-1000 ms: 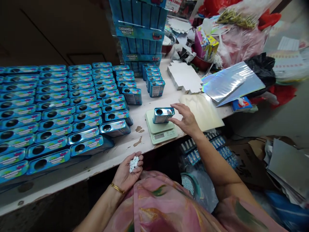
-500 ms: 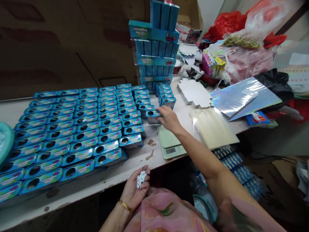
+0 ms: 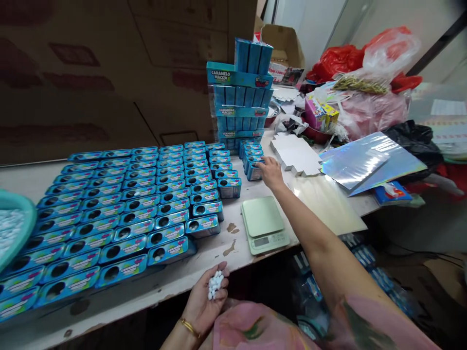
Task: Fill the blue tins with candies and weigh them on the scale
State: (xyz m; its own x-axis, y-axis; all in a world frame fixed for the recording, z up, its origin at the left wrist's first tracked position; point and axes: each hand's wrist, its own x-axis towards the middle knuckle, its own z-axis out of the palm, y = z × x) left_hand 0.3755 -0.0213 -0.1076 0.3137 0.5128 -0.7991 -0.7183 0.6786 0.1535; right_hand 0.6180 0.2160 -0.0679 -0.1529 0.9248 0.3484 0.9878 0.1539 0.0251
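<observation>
My left hand (image 3: 209, 291) is cupped near the table's front edge, its fingers curled round a small heap of pale candies (image 3: 216, 284). Past the scale, my right hand (image 3: 270, 171) has its fingers on the right end of the nearest blue candy box (image 3: 254, 171) in a short row. To the left of that row, another blue candy box (image 3: 229, 187) stands at the near end of a column. Many similar boxes (image 3: 124, 253) stand in close rows across the left of the table, dark round holes showing in their tops.
A pale green scale (image 3: 262, 216) sits by the front edge. Stacked display cartons (image 3: 239, 78) rise at the back. White card sheets (image 3: 295, 153), clear sleeves (image 3: 328, 204) and shiny film (image 3: 368, 155) lie at right. A turquoise basin (image 3: 29, 218) of candies stands at far left.
My right hand has let go of a candy box at the column's near end and moved right to the short row. My left hand keeps its candies. The view has shifted a little.
</observation>
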